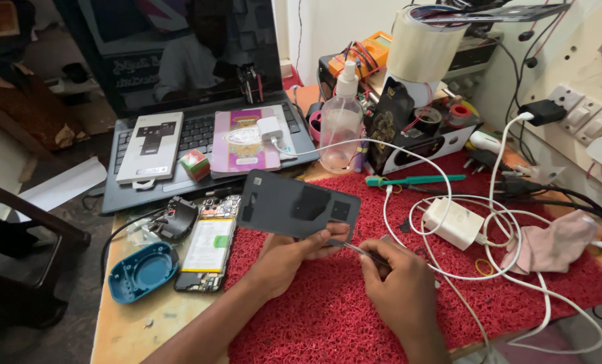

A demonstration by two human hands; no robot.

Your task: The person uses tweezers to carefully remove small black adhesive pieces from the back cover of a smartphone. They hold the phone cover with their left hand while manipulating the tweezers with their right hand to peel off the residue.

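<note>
My left hand (294,253) grips the lower edge of a dark grey phone back cover (294,205), holding it tilted above the red mat (328,317), inner side towards me. My right hand (398,283) is closed around a thin metal tool, likely tweezers (358,249), whose tip reaches the cover's lower right edge near my left thumb. To the left of the cover lies an opened phone (206,246) with its white battery exposed, on the wooden tabletop.
A blue plastic shell (141,271) and black part (177,219) lie left of the phone. Behind are a laptop (200,135) with boxes on it, a spray bottle (341,125) and electronic gear. White charger (454,222), cables, green screwdriver (415,180) and pink cloth (557,246) occupy the right.
</note>
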